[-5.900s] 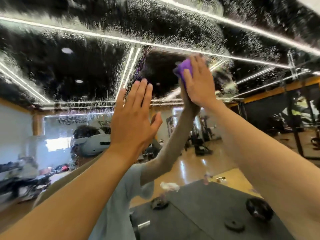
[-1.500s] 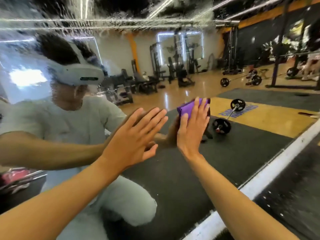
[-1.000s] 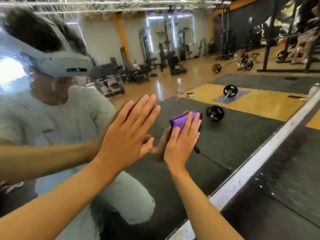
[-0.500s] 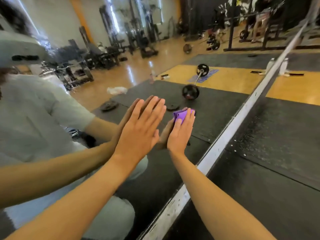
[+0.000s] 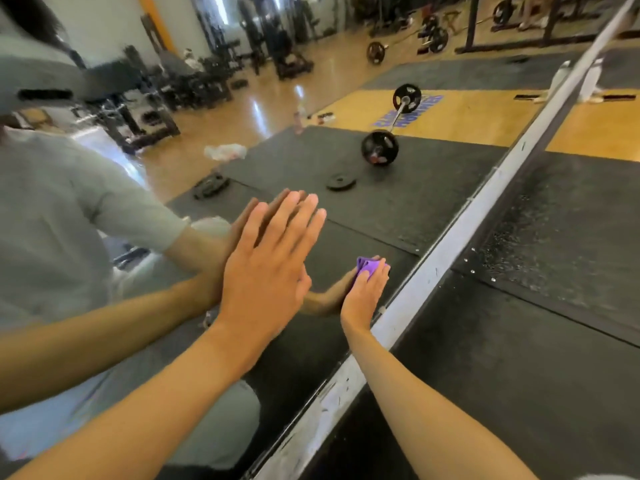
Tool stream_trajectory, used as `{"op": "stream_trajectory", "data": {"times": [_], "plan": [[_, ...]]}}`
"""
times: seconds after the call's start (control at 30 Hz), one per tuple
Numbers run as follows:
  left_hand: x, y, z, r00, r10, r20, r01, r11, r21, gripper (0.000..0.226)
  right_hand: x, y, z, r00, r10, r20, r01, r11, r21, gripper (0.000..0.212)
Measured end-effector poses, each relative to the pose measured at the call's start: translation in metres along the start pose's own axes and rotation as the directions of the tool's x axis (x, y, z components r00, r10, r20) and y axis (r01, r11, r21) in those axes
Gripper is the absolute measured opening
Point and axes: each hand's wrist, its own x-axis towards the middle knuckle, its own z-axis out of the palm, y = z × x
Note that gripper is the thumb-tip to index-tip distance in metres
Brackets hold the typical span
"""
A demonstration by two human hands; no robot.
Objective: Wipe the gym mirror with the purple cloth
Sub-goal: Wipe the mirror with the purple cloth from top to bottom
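The gym mirror (image 5: 363,209) fills the left and middle of the view, down to its pale bottom frame (image 5: 426,268) that runs diagonally. My right hand (image 5: 365,294) presses the folded purple cloth (image 5: 367,265) flat against the glass, low and close to that frame; only the cloth's top edge shows past my fingertips. My left hand (image 5: 270,268) lies flat on the mirror with straight fingers, up and to the left of the cloth. Both arms and my crouched body are reflected in the glass.
Black rubber floor mat (image 5: 519,341) lies right of the frame, speckled with droplets near the mirror. Two white bottles (image 5: 590,79) stand by the frame farther back. The reflection shows a barbell, loose weight plates and gym machines.
My right hand has slid the cloth down the mirror, from high up among spray droplets to just above the bottom frame. My left hand followed it down, still flat on the glass.
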Motion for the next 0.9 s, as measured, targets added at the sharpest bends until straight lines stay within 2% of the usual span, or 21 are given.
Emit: {"op": "stream_trajectory", "data": {"times": [0.1, 0.2, 0.33, 0.4, 0.5, 0.6, 0.67, 0.7, 0.73, 0.8, 0.83, 0.9], "plan": [[-0.004, 0.037, 0.024, 0.990, 0.109, 0.093, -0.109, 0.994, -0.009, 0.082, 0.004, 0.017, 0.002, 0.999, -0.048, 0.007, 0.048, 0.999, -0.019, 0.066], [-0.006, 0.046, 0.033, 0.983, 0.126, 0.133, -0.129, 0.991, 0.015, 0.081, 0.006, 0.023, 0.006, 0.997, -0.050, -0.050, 0.050, 0.999, -0.002, 0.078], [-0.006, 0.042, 0.032, 0.982, 0.136, 0.130, -0.141, 0.990, 0.029, 0.080, 0.016, 0.031, 0.003, 0.993, 0.104, -0.057, -0.103, 0.994, 0.021, 0.069], [-0.006, 0.042, 0.031, 0.984, 0.125, 0.131, -0.129, 0.991, 0.023, 0.080, 0.027, 0.045, -0.008, 0.989, 0.143, 0.029, -0.140, 0.987, -0.073, 0.065], [-0.006, 0.042, 0.029, 0.981, 0.134, 0.142, -0.136, 0.991, 0.004, 0.079, 0.042, 0.060, -0.024, 0.969, 0.208, 0.130, -0.181, 0.964, -0.192, 0.076], [-0.006, 0.039, 0.027, 0.977, 0.142, 0.159, -0.140, 0.990, -0.022, 0.079, 0.039, 0.048, -0.020, 0.963, 0.255, 0.090, -0.247, 0.965, -0.091, 0.069], [-0.006, 0.034, 0.020, 0.977, 0.147, 0.155, -0.143, 0.989, -0.036, 0.078, 0.040, 0.022, -0.015, 0.942, 0.335, -0.012, -0.335, 0.942, 0.026, 0.066], [-0.006, 0.030, 0.017, 0.980, 0.140, 0.141, -0.136, 0.990, -0.041, 0.078, 0.043, 0.008, -0.013, 0.948, 0.312, -0.060, -0.310, 0.950, 0.042, 0.066], [-0.004, 0.026, 0.014, 0.984, 0.128, 0.126, -0.124, 0.992, -0.035, 0.077, 0.046, -0.011, -0.011, 0.973, 0.223, -0.065, -0.222, 0.975, 0.027, 0.067], [-0.001, 0.018, 0.009, 0.989, 0.100, 0.112, -0.099, 0.995, -0.015, 0.076, 0.049, -0.055, -0.007, 0.997, -0.079, -0.024, 0.078, 0.996, -0.047, 0.061], [0.001, 0.016, 0.008, 0.990, 0.088, 0.109, -0.088, 0.996, -0.009, 0.075, 0.047, -0.083, -0.004, 0.968, -0.249, 0.016, 0.250, 0.966, -0.062, 0.059], [0.002, 0.013, 0.011, 0.991, 0.080, 0.106, -0.082, 0.996, 0.017, 0.075, 0.037, -0.132, 0.005, 0.863, -0.493, 0.110, 0.502, 0.862, -0.073, 0.058]]}}
